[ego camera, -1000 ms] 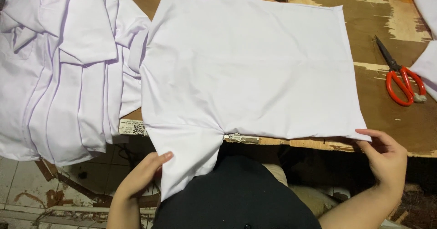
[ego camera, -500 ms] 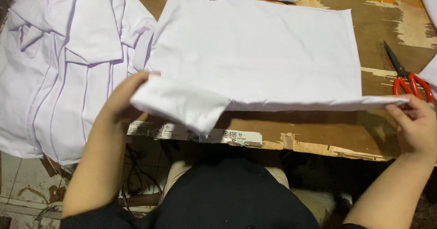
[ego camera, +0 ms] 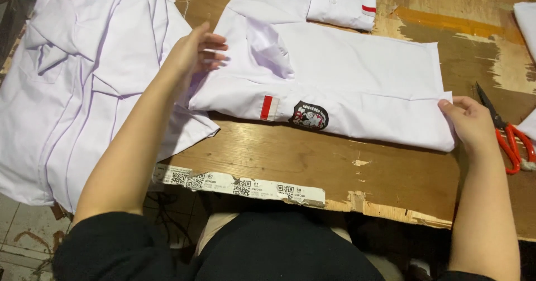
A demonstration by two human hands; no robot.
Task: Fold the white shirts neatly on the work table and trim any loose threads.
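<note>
Left hand [ego camera: 196, 51] spread flat on folded white school shirt [ego camera: 357, 71] (red flag patch, dark badge); right hand [ego camera: 470, 122] pinching shirt's right edge; red-handled scissors [ego camera: 509, 138] nearby on wooden tabletop [ego camera: 312, 158].

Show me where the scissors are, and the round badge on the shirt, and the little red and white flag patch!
scissors [ego camera: 511, 144]: head view, on the orange handle loop.
round badge [ego camera: 309, 115]: head view, on the middle of the dark patch.
red and white flag patch [ego camera: 269, 107]: head view, where red meets white.
</note>
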